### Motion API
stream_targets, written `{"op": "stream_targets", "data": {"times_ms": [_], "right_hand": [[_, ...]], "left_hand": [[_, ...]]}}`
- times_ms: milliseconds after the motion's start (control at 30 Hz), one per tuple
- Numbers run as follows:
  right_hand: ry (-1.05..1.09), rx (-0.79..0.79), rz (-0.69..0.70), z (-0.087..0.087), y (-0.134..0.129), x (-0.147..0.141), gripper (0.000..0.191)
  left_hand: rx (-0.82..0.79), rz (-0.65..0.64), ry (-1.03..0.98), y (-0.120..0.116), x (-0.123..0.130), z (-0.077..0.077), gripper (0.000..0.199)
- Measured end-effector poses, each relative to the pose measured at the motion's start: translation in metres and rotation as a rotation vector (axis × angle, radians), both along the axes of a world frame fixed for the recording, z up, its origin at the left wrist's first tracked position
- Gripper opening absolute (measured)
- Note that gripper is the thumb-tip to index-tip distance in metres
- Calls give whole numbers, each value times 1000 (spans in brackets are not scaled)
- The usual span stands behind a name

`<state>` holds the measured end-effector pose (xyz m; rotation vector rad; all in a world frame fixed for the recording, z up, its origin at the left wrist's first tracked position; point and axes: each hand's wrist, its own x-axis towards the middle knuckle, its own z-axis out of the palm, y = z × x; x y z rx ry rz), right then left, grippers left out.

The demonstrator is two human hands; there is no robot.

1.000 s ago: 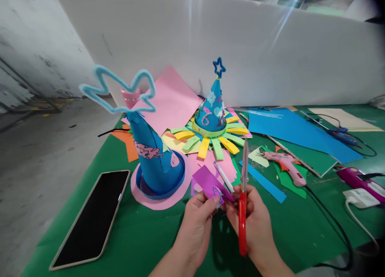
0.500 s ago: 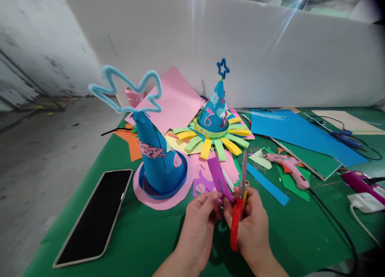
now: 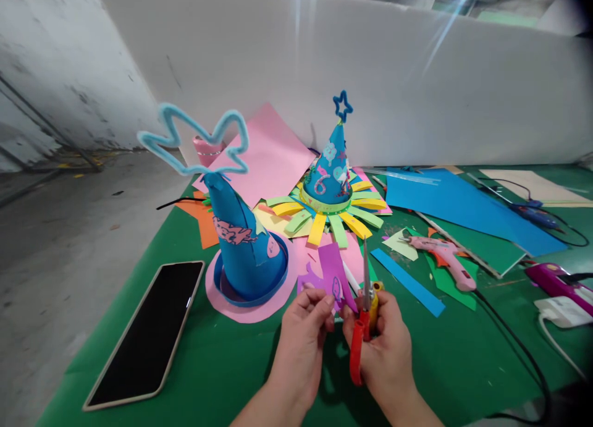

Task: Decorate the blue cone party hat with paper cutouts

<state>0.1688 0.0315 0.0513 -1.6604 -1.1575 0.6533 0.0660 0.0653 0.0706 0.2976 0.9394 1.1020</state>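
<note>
Pointing lengthwise away, red scissors (image 3: pixel 365 321) clasped in right hand (image 3: pixel 389 340), left hand (image 3: pixel 304 329) pinched together

Left hand (image 3: pixel 303 328), about 6 o'clock in view: bare, five-fingered. Right hand (image 3: pixel 389 340), nearer 5 o'clock: likewise bare. Left forearm (image 3: pixel 273 405) and right forearm (image 3: pixel 412 408) uncovered to the lower edge, narrowing smoothly toward slim wrists. Nail detail too small to read.
</note>
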Motion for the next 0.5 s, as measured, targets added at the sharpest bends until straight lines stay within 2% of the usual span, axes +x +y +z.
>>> {"op": "stream_targets", "data": {"times_ms": [200,367,433,500], "right_hand": [[19,-16,40,-2,-3,-1,32],[254,41,122,10,3,2,22],[332,69,90,19,9,8,22],[374,65,43,26,16,14,28]], "left_hand": [[38,-48,4,-1,-1,-1,27],[88,-36,58,3,-6,5,25],[120,-90,106,3,-8,7,23],[187,-205,200,3,-8,7,23]]}}
